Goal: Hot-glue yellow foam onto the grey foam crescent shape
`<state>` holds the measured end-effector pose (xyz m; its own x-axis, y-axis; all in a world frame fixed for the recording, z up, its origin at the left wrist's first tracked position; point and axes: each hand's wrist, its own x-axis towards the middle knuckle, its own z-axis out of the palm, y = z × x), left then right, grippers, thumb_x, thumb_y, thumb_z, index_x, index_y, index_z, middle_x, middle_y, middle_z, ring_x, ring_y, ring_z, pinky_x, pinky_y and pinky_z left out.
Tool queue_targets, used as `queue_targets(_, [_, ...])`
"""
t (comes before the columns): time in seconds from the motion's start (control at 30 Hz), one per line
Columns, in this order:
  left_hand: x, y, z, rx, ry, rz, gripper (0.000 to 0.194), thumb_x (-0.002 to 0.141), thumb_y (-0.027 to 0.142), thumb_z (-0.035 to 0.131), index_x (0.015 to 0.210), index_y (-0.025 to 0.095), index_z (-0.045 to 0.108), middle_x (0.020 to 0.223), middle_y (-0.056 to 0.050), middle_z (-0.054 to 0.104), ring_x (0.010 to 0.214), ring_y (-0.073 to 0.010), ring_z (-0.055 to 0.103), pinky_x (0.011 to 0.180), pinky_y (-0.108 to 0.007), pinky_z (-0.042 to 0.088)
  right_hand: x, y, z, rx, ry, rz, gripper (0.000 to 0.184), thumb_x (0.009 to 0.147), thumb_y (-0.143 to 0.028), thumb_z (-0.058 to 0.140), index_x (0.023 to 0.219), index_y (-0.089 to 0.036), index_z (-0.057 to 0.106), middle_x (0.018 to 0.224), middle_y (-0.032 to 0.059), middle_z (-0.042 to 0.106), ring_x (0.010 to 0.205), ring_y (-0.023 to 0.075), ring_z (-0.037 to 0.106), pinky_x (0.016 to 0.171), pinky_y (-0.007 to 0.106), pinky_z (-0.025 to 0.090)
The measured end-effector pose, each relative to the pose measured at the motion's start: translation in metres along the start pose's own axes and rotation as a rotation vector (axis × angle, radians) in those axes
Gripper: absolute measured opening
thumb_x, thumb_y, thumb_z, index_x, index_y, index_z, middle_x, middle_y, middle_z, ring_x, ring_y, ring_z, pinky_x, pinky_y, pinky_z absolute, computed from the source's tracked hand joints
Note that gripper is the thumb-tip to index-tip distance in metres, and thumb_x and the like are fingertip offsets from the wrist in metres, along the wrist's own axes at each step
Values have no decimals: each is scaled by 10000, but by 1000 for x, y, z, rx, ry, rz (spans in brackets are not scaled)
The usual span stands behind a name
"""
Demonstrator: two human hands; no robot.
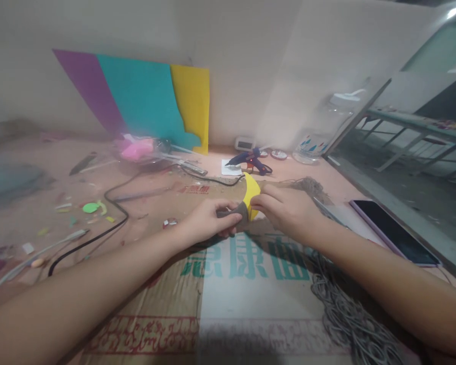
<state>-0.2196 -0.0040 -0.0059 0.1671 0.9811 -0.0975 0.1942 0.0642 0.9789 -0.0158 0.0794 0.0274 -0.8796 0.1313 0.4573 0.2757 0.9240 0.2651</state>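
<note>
My left hand (216,218) is closed around a small dark grey piece (242,212), with the thumb lying along its near side. Joined to or pressed against this piece is a bright yellow curved piece (251,188), which looks like foam or felt. My right hand (279,205) pinches at the yellow piece's right edge with thumb and forefinger. Its other fingers are curled and partly hidden. Both hands are over a cardboard sheet (167,304) with green and red print. Whether the grey and yellow pieces are fixed together, I cannot tell.
A dark blue glue gun (249,161) rests beyond my hands, its black cable (114,225) running left. Tangled grey cord (349,309) lies beside my right forearm, near a phone (395,230). Coloured sheets (140,101) lean on the wall; a clear jug (313,134) stands at back right.
</note>
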Motion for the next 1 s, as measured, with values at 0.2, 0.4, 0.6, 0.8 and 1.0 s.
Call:
queue_targets(0.2, [2, -7, -2, -6, -42, 42, 256, 825, 409, 590, 844, 154, 590, 626, 7, 622, 485, -79, 546, 482, -184, 434, 5, -16, -6, 159, 20, -84, 195, 965, -226, 446, 923, -152, 622, 763, 29, 570, 623, 141, 479, 529, 271, 306])
queue_targets(0.4, [4, -5, -4, -135, 23, 31, 301, 802, 432, 619, 871, 151, 537, 638, -10, 649, 471, -87, 565, 476, -193, 458, 8, -19, -12, 264, 118, -1, 217, 944, -304, 497, 852, -151, 622, 736, 48, 591, 674, 165, 523, 602, 287, 370])
queue_targets(0.6, [7, -1, -2, -288, 223, 68, 363, 725, 447, 693, 840, 173, 485, 637, 9, 642, 465, -89, 562, 439, -193, 468, 8, -4, -2, 558, 169, 550, 233, 873, -395, 573, 864, -165, 610, 800, 49, 628, 645, 160, 523, 607, 299, 416])
queue_targets(0.8, [8, 0, -1, -304, 254, 75, 374, 714, 455, 700, 842, 169, 496, 641, -2, 653, 464, -101, 574, 438, -215, 486, 10, -13, 16, 941, -89, 793, 301, 825, -314, 618, 1099, -190, 637, 955, 51, 707, 578, 131, 577, 534, 265, 456])
queue_targets(1.0, [6, -1, 0, -328, 240, 61, 370, 722, 450, 699, 850, 173, 489, 655, -6, 657, 475, -101, 576, 437, -209, 479, 7, -28, 20, 765, -84, 660, 176, 882, -215, 518, 935, -186, 684, 771, 29, 708, 614, 149, 626, 566, 256, 462])
